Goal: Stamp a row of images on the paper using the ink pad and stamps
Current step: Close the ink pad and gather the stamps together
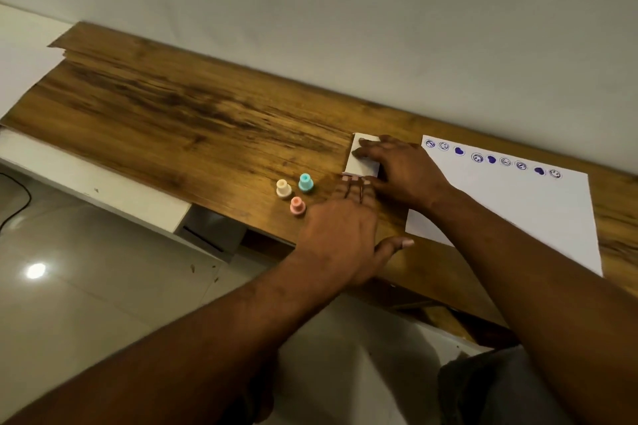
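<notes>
A white sheet of paper (511, 214) lies at the right of the wooden table, with a row of several blue stamped images (492, 159) along its far edge. Left of it sits the white ink pad case (360, 162), lid closed. My right hand (404, 172) lies over the case, fingers spread across its top and right side. My left hand (341, 235) rests flat on the table, its fingertips touching the case's near edge. Three small stamps stand upright left of my hands: a cream one (283, 188), a teal one (305, 182) and a pink one (297, 206).
The wooden table (179, 114) stretches far to the left against a pale wall. A white lower shelf (103, 190) juts out under its near-left edge, above a glossy tiled floor. A dark cable (17, 203) runs at the far left.
</notes>
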`<state>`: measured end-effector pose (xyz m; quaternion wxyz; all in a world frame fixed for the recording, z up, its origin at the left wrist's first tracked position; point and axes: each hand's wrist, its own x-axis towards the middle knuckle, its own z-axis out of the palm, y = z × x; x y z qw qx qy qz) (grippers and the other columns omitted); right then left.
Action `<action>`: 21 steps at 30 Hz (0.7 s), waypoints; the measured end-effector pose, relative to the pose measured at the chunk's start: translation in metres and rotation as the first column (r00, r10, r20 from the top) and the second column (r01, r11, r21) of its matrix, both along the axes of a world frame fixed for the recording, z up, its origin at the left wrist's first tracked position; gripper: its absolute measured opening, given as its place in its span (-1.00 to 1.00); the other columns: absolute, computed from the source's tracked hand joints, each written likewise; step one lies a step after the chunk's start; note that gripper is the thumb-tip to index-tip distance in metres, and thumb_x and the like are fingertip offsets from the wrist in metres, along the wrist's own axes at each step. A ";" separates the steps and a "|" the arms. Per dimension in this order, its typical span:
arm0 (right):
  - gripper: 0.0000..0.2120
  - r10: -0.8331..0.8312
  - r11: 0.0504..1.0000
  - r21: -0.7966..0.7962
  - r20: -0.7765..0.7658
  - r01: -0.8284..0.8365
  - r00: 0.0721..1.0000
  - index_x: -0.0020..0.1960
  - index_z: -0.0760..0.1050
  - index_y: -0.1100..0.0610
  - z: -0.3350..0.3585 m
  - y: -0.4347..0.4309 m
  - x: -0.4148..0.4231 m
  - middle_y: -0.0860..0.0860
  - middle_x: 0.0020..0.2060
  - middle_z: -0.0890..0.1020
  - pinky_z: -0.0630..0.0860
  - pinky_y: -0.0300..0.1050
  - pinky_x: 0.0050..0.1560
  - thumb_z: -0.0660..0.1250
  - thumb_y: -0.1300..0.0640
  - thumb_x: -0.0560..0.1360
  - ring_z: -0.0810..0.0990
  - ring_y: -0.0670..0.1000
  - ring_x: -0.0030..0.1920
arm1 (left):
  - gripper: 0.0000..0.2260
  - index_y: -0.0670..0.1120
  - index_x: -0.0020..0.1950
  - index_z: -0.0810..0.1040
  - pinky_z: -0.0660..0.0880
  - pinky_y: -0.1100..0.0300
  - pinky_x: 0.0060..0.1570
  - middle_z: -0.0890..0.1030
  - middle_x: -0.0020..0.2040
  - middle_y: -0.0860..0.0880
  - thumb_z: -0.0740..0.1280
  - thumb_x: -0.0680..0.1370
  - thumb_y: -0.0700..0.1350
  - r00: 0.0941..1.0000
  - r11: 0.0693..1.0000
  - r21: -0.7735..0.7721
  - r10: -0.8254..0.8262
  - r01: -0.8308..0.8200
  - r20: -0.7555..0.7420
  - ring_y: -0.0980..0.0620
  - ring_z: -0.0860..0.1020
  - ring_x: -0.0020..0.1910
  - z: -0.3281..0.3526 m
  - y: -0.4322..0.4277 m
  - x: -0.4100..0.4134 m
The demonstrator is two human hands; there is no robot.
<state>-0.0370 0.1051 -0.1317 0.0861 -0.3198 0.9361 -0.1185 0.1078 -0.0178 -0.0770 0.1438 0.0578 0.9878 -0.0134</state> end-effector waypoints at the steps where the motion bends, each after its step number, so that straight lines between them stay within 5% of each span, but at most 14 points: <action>1: -0.43 -0.016 1.000 -0.013 0.004 0.016 1.000 0.51 0.40 -0.13 -0.001 0.001 -0.004 -0.12 0.54 0.39 0.31 0.15 0.46 0.36 -0.18 0.53 0.26 0.07 0.57 | -0.05 -0.13 0.71 0.01 0.28 -0.13 0.56 0.07 0.72 -0.16 -0.05 0.56 0.54 1.000 1.000 0.018 0.009 -0.009 -0.013 -0.11 0.06 0.70 -0.001 0.000 -0.006; 21: -0.46 -0.143 0.989 -0.050 -0.020 0.141 0.990 0.43 0.44 -0.17 -0.013 0.004 -0.054 -0.07 0.53 0.40 0.23 0.25 0.46 0.43 -0.21 0.49 0.28 0.10 0.55 | -0.04 -0.12 0.72 -0.07 -0.02 -0.14 0.65 0.03 0.73 -0.16 -0.03 0.56 0.54 0.996 0.993 0.072 0.092 -0.093 0.009 -0.14 0.02 0.70 -0.014 0.017 -0.060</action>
